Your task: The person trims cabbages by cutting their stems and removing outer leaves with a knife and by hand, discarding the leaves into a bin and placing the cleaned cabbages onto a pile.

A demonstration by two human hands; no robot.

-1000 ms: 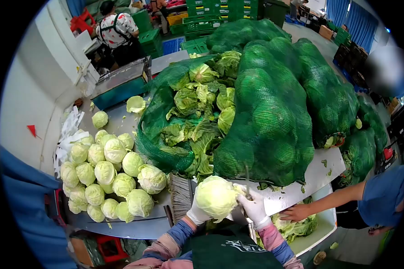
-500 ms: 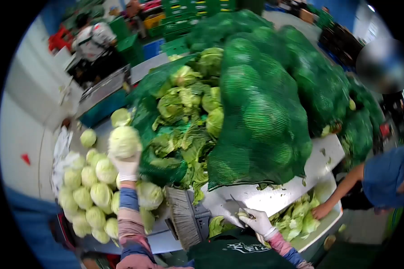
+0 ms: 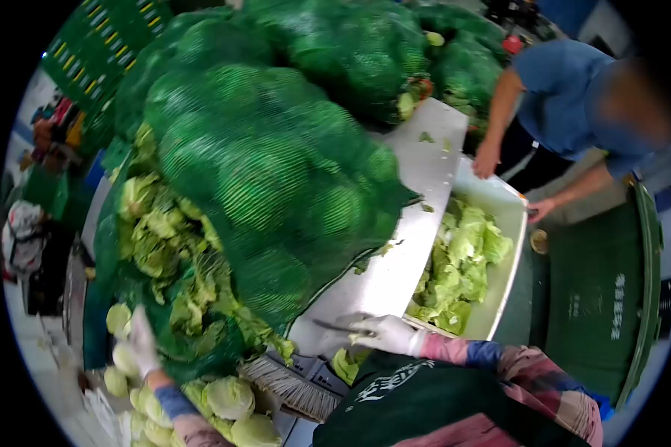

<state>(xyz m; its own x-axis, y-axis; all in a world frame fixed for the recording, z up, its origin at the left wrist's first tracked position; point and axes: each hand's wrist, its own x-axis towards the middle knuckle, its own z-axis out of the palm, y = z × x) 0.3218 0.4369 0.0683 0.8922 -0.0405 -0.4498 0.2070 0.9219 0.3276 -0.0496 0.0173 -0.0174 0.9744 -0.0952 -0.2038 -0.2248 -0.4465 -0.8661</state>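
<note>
My left hand [image 3: 143, 344], in a white glove and blurred, is at the left with its fingers stretched out. Right beside it are a pale trimmed cabbage [image 3: 125, 359] and, a little higher, another cabbage [image 3: 118, 319]. My gloved right hand [image 3: 389, 334] is closed around a knife [image 3: 334, 325], whose blade points left over the pale metal table [image 3: 414, 246]. Between the hands lie a green mesh bag of cabbages [image 3: 276, 179] and a heap of loose outer leaves [image 3: 164, 249]. A brush [image 3: 291, 391] rests below them at the table's near edge.
A white bin of cabbage leaves [image 3: 508, 287] stands at the table's right side, with a person [image 3: 566, 89] in blue gripping its rim. Beyond it is a large green bin [image 3: 600, 298]. More full mesh bags [image 3: 350, 52] are piled behind. Several cabbages [image 3: 231, 398] lie at lower left.
My view has swung to the right. The cabbage held up in my left hand has been let go among the others. The person in blue has moved a hand from the leaves to the bin's rim.
</note>
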